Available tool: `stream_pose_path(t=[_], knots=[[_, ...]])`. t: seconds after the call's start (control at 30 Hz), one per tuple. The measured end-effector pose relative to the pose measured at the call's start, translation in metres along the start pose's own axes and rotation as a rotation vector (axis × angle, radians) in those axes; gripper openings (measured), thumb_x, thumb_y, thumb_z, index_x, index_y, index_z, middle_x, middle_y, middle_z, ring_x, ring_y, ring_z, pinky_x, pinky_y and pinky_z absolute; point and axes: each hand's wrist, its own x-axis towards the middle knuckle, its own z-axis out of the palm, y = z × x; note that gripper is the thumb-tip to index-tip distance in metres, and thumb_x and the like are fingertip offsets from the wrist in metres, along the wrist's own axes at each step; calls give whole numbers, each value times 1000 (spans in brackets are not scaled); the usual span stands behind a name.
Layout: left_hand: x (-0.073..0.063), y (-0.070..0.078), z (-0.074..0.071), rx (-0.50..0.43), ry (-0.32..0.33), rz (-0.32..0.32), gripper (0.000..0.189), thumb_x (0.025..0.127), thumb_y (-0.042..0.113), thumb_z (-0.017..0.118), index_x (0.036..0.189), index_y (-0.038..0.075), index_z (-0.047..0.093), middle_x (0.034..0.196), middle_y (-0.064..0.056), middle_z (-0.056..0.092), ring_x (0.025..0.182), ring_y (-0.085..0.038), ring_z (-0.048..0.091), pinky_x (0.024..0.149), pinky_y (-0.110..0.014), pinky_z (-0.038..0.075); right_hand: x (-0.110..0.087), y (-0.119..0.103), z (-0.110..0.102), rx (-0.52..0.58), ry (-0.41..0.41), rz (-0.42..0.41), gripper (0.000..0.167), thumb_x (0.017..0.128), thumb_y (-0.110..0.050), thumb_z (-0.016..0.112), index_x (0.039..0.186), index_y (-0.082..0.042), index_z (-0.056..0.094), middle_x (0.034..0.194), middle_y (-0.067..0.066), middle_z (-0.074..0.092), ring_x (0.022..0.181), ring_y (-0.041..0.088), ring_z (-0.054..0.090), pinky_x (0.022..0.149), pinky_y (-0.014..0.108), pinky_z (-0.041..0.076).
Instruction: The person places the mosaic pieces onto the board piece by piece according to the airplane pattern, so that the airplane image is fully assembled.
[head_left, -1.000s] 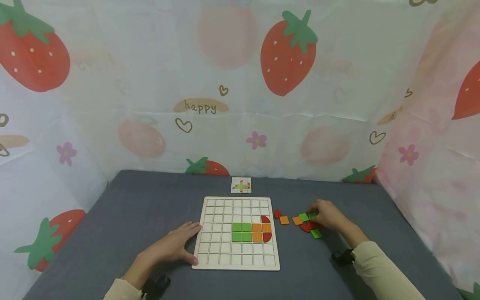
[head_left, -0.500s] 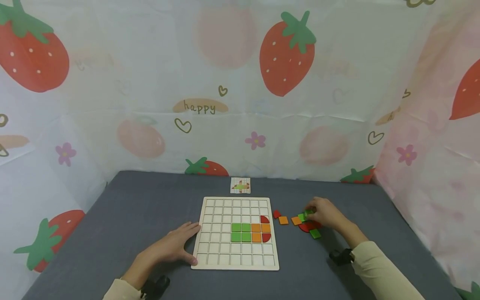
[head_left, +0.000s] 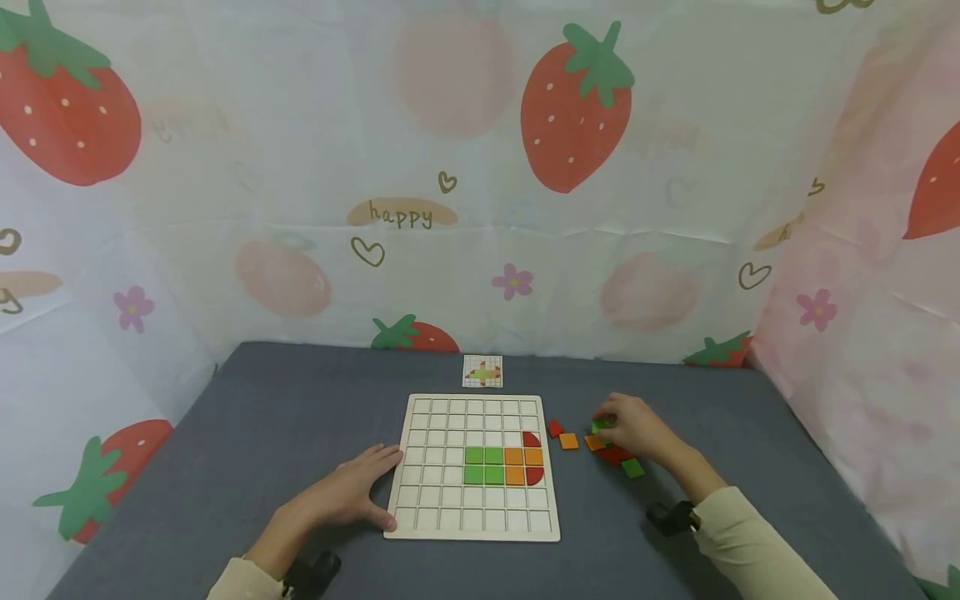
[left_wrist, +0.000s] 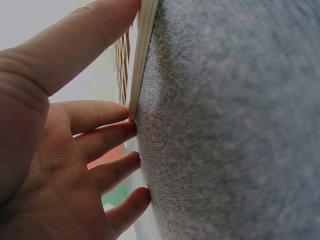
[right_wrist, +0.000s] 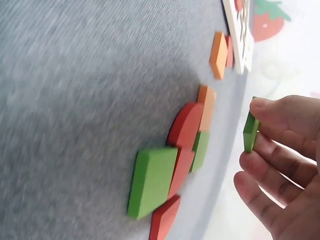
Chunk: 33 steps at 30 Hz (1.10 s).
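My right hand point(head_left: 633, 427) pinches a green square tile point(right_wrist: 251, 131) between thumb and fingers, held above the table. Under and beside it lie loose pieces: a green tile point(right_wrist: 154, 180), red curved pieces point(right_wrist: 186, 127) and an orange tile point(right_wrist: 206, 107). My left hand point(head_left: 345, 487) rests at the left edge of the pale wooden grid board point(head_left: 427, 521), fingers spread, thumb and fingertips touching the rim. Several green tiles point(head_left: 483, 465), orange tiles point(head_left: 513, 465) and two red quarter-round pieces point(head_left: 533, 476) sit in the board's cells.
Behind the board lies a small pattern card point(head_left: 482, 372). Another orange tile point(head_left: 569, 441) and a red piece point(head_left: 555, 428) lie between board and loose pile. A strawberry-print curtain point(head_left: 480, 275) stands along the back of the grey table point(head_left: 322, 392).
My right hand has lifted the green tile from the pile and moved a little left with it. The left hand stays at the board's edge.
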Motion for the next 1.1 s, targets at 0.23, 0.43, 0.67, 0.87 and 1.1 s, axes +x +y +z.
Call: stream_pose_path(t=[0.23,0.43,0.67,0.87,1.1], knots=[[2,-1,1,14,6,-10,101,67,34,86,147,-3,37,155,-23,35,146,-46,24,108,-70,25,5,-12,5,31,-1,2,24,86,-9,71,106,3,71,96,8,63,86,20,60,74,34,53],[1,-1,1,15,15,0,101,67,34,86,147,-4,37,154,-23,35,145,-46,24,108,-70,24,11,-21,9,22,15,-22,23,87,-10,70,107,1,72,96,6,62,85,17,60,73,33,53],[1,0,1,18,10,-1,101,67,35,86,146,-5,37,154,-23,36,145,-46,24,108,-69,24,17,-39,11,67,10,-22,25,88,-11,69,110,0,72,98,5,62,83,14,57,71,28,51],[1,1,0,22,7,-1,101,67,36,86,146,-5,37,154,-23,36,145,-46,25,108,-69,24,23,-52,15,86,11,-42,26,87,-11,72,110,1,71,96,5,61,84,15,58,71,28,51],[1,1,-1,11,-5,10,101,68,36,86,146,-5,37,154,-24,35,145,-47,24,108,-70,23,31,-63,23,68,20,-106,24,86,-9,72,107,2,72,93,6,62,78,14,55,67,24,48]])
